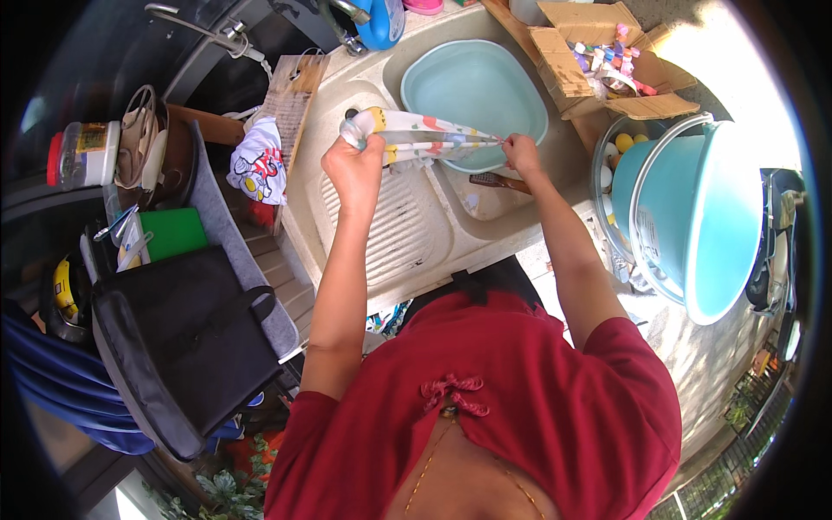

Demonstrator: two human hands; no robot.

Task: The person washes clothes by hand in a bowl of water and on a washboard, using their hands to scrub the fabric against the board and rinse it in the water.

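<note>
Two hands stretch one printed cloth (425, 143) taut above the sink (416, 234): the left hand (354, 169) is a closed fist around the bunched end, and the right hand (521, 153) pinches the far, narrower end between closed fingers. The cloth, white with yellow and red patches, looks twisted into a rope between them, so the step in hand reads as wringing it out. To do that well, the person would want both grips firm, the fists turning against each other, and the cloth kept over the basin so the water falls inside.

Just beyond the right hand sits a pale turquoise basin (475, 91), with part of the cloth crossing its near rim. Below that hand lies a brown-handled tool (498, 181) in the sink bowl. Under the left hand runs the ribbed draining board (390, 230).

Left of the left hand hangs a white rag with a cartoon print (258, 165) beside a wooden board (290, 100). Well right of the right hand stand stacked turquoise buckets (693, 217) and, beyond it, a cardboard box of small coloured items (607, 61). Far to the left rests a black bag (186, 342)
</note>
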